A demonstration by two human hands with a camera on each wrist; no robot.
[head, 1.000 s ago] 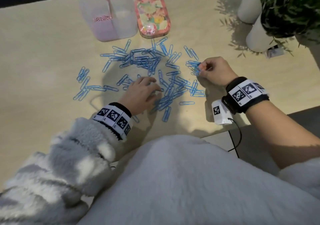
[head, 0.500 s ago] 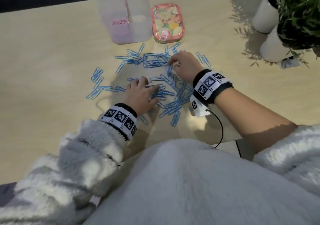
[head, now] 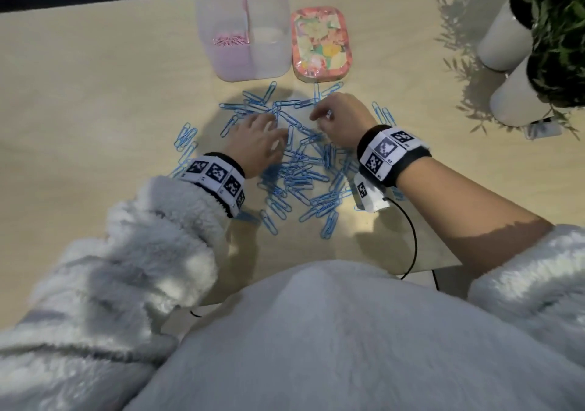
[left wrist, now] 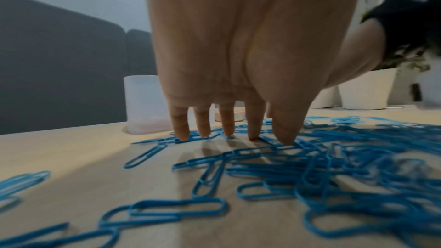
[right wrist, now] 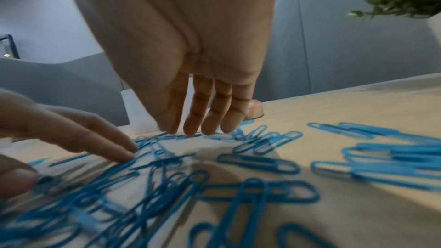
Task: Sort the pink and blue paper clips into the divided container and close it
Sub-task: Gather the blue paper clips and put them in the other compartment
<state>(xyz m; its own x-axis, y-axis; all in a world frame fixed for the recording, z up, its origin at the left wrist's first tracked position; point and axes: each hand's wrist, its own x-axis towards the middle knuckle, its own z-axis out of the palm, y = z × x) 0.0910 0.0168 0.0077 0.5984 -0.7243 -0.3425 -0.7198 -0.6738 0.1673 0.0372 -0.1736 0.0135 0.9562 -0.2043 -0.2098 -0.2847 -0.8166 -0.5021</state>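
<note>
Many blue paper clips (head: 300,170) lie scattered on the wooden table (head: 95,94). Behind them stands the translucent divided container (head: 243,34), open, with pink clips (head: 229,41) in its left compartment. Its floral pink lid (head: 321,43) lies just to its right. My left hand (head: 258,143) rests flat on the pile, with straight fingertips (left wrist: 182,135) pressing on blue clips (left wrist: 310,167). My right hand (head: 338,116) hovers over the far edge of the pile, its straight fingers (right wrist: 193,131) touching blue clips (right wrist: 257,161) and holding nothing.
Two white plant pots (head: 519,91) with green leaves stand at the table's right rear. A small white device (head: 543,130) lies beside them. A black cable (head: 411,236) runs from my right wrist over the near table edge. Bare wood stretches to the left.
My right hand has swept from the right edge of the pile leftward to its far middle. My left hand has slid forward onto the clips, which now lie more bunched together.
</note>
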